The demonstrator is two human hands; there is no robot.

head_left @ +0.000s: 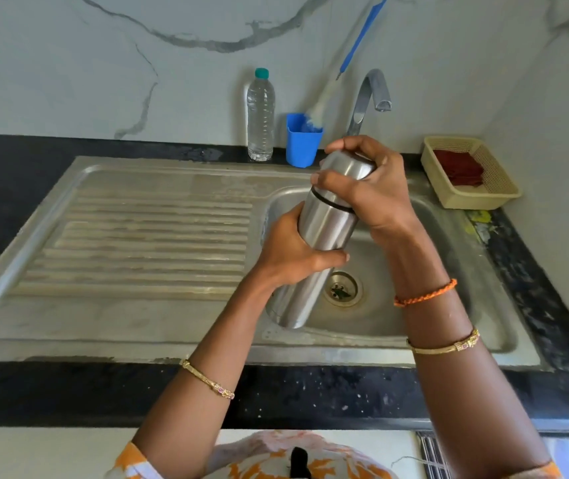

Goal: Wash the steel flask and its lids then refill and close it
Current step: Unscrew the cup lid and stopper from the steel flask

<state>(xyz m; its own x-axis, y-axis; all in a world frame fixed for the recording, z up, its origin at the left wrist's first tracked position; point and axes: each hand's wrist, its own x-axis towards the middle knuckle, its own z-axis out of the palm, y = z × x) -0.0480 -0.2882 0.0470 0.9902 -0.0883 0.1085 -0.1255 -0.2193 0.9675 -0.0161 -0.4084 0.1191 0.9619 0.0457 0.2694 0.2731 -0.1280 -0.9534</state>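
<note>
I hold the steel flask [324, 223] tilted over the sink [158, 236], its top leaning away from me toward the tap [369, 98]. My left hand [290, 250] wraps the middle of the body, fingers [331, 259] curled tight around it, the bottom end hanging just above the basin near the drain [341, 288]. My right hand [369, 188] grips the lid [348, 164] at the top, fingers closed around its rounded cap; the lid sits on the flask, a dark seam showing below it. On the counter [69, 392] behind the sink stand a plastic water bottle [260, 115] and a blue cup [302, 141] holding a brush [338, 70]. A yellow basket [469, 172] sits to the right.
</note>
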